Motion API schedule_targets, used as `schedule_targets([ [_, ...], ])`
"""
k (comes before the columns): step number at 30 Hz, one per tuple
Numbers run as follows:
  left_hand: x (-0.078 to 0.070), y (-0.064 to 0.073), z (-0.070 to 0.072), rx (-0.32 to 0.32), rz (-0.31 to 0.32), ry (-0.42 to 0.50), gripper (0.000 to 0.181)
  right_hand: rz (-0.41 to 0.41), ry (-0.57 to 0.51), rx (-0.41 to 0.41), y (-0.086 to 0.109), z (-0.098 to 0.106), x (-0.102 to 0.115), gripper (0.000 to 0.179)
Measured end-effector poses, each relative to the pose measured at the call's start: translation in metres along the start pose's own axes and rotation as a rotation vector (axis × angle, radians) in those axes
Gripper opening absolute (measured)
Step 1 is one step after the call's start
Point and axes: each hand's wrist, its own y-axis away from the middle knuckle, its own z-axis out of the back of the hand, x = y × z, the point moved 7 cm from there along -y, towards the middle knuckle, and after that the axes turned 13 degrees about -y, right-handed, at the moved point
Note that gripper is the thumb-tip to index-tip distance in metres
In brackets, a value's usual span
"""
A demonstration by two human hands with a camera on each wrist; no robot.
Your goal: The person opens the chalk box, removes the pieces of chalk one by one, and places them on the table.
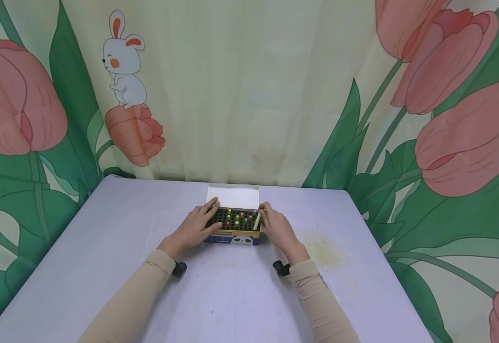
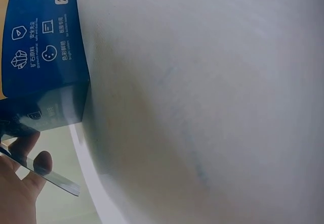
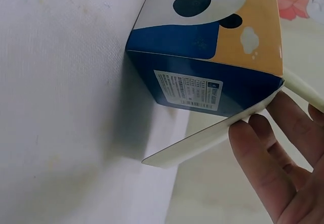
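An open chalk box (image 1: 232,236), blue and yellow with a panda, stands on the table. Its dark holed insert (image 1: 242,225) bears several coloured chalk ends. My left hand (image 1: 195,223) rests over the box's left end with fingers spread; in the left wrist view its fingertips (image 2: 43,162) lie by a thin side flap. At the right end my right hand (image 1: 275,225) pinches a pale chalk stick (image 1: 257,221) slanting over the insert. From the right wrist, the stick (image 3: 302,88) rises by the box corner, and fingers touch the white side flap (image 3: 202,140).
The white lid (image 1: 233,195) is folded back behind the box. A pale cloth (image 1: 240,300) covers the table, with a yellowish stain (image 1: 324,250) at right. Behind the table hangs a curtain (image 1: 240,95) printed with tulips and a rabbit.
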Motion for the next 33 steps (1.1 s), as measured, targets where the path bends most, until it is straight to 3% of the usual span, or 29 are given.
schedule_targets([
  [9,-0.002,-0.003,0.000,-0.002,-0.004,-0.004,0.079,-0.028,-0.065,-0.059,0.000,0.004,-0.008,0.029],
  [18,0.004,0.011,-0.005,-0.002,0.024,-0.026,0.078,-0.045,-0.128,-0.082,0.001,-0.006,-0.006,0.032],
  [26,0.004,0.014,-0.007,-0.030,0.017,-0.031,0.077,-0.110,-0.436,-0.159,0.002,0.000,-0.021,0.031],
  [30,0.000,0.008,-0.004,-0.038,0.006,-0.030,0.076,-0.226,-0.580,-0.281,0.004,0.016,-0.039,0.035],
  [33,-0.002,0.003,-0.003,-0.036,0.000,-0.042,0.077,-0.316,-0.767,-0.345,0.006,0.024,-0.053,0.037],
])
